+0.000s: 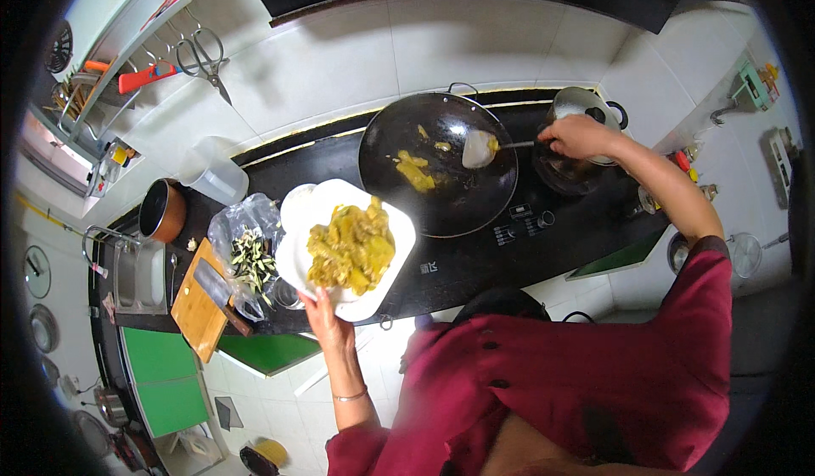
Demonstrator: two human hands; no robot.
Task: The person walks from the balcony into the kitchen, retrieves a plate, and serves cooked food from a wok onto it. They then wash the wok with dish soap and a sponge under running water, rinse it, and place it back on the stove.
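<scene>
My left hand (pixel 329 323) grips the near rim of a white plate (pixel 398 247), held in the air over the counter's front part. A heap of yellow-brown cooked food (pixel 353 247) lies on it. My right hand (pixel 576 137) is closed around the handle of a spatula (pixel 479 150), whose broad blade is inside a large black wok (pixel 407 122). Some yellow food pieces (pixel 415 173) remain on the wok's left inner side. Part of the wok's lower left rim is close behind the plate's edge.
Left of the plate, a clear plastic bag (pixel 239 215) holds cut green-and-white vegetable strips. A cleaver (pixel 213 282) rests on a wooden cutting board (pixel 197 304). A lidded pot (pixel 570 103) stands right of the wok. Farther left are a brown pot (pixel 163 211) and a sink (pixel 143 278).
</scene>
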